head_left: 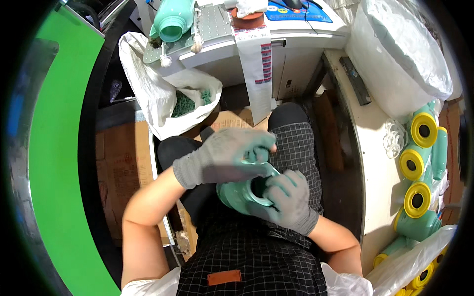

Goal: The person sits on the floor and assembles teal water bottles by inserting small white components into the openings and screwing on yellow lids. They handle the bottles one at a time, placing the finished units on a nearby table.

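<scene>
A teal plastic bottle (233,198) lies tilted over my lap, its wide mouth facing up and to the right. My right hand (291,203), in a grey glove with green fingers, is closed around the bottle beside the mouth. Above the rim is my left hand (222,154), gloved alike, its fingers curled over the near side of the opening. One fingertip of that glove looks bare. Whatever the left fingers hold, if anything, is hidden by the hand. The lower part of the bottle is partly covered by my left hand.
A white sack (148,93) with green scraps stands ahead left. Another teal bottle (173,22) lies on the machine table (215,22), where a label strip (254,69) hangs down. Teal bottles with yellow rings (417,200) lie along the right bench (377,172), near a white bag (395,54).
</scene>
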Action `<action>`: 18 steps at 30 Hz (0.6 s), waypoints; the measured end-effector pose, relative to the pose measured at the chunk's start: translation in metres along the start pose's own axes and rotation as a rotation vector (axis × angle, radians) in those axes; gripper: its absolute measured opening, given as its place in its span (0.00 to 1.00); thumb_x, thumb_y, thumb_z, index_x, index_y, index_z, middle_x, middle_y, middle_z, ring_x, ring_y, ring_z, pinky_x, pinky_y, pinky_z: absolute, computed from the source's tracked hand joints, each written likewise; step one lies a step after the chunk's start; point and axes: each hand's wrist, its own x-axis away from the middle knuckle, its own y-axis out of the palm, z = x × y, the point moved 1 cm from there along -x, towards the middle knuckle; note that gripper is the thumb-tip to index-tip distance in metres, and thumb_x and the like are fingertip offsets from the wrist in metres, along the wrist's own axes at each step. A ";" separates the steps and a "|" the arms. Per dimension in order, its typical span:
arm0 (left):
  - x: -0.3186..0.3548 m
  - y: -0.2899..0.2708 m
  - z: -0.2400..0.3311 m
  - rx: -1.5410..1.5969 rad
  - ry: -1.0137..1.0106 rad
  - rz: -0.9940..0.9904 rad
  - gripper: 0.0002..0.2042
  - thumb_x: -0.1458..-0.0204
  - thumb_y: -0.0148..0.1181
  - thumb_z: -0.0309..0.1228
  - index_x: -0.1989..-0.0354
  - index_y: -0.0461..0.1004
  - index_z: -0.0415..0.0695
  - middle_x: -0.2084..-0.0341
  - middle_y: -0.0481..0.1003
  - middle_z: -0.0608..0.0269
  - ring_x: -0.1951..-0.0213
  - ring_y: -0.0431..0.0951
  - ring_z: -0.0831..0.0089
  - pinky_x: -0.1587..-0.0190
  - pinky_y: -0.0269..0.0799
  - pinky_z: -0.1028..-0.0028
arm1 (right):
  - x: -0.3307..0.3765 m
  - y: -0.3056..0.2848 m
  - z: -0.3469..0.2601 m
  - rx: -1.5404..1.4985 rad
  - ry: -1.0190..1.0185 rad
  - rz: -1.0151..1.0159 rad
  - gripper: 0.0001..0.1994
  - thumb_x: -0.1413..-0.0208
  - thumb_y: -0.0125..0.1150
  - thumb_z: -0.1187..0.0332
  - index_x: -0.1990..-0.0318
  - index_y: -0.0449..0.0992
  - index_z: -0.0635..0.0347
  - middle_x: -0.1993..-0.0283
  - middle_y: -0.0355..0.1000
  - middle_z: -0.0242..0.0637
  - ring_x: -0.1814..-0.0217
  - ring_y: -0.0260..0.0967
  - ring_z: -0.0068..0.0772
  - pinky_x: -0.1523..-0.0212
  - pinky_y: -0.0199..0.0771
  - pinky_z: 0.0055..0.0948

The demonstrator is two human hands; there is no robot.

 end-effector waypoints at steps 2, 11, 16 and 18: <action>0.015 0.025 -0.044 0.288 0.006 0.143 0.23 0.45 0.69 0.35 0.43 0.75 0.41 0.58 0.79 0.59 0.58 0.80 0.71 0.52 0.76 0.72 | 0.021 -0.016 0.007 -0.044 -0.022 0.068 0.21 0.57 0.82 0.55 0.64 0.75 0.55 0.54 0.74 0.38 0.63 0.74 0.37 0.64 0.72 0.38; 0.017 0.082 0.015 0.186 0.113 0.082 0.19 0.43 0.68 0.47 0.56 0.79 0.43 0.67 0.75 0.56 0.66 0.81 0.60 0.63 0.78 0.62 | 0.060 -0.056 -0.012 -0.633 1.193 -0.142 0.43 0.49 0.72 0.59 0.28 0.59 0.68 0.42 0.75 0.52 0.37 0.72 0.41 0.37 0.73 0.37; -0.034 0.021 -0.037 -0.117 0.248 0.388 0.17 0.46 0.71 0.42 0.54 0.79 0.45 0.61 0.79 0.58 0.59 0.83 0.61 0.57 0.79 0.65 | 0.078 -0.067 0.018 -0.851 1.192 0.142 0.28 0.40 0.60 0.62 0.36 0.70 0.68 0.46 0.74 0.45 0.47 0.74 0.36 0.47 0.79 0.35; -0.073 -0.026 -0.079 -0.033 0.019 0.620 0.19 0.48 0.74 0.41 0.52 0.80 0.44 0.58 0.79 0.55 0.57 0.83 0.61 0.53 0.77 0.63 | 0.088 -0.068 0.029 -0.765 0.984 0.487 0.34 0.34 0.54 0.44 0.33 0.65 0.63 0.44 0.73 0.43 0.52 0.75 0.33 0.57 0.79 0.30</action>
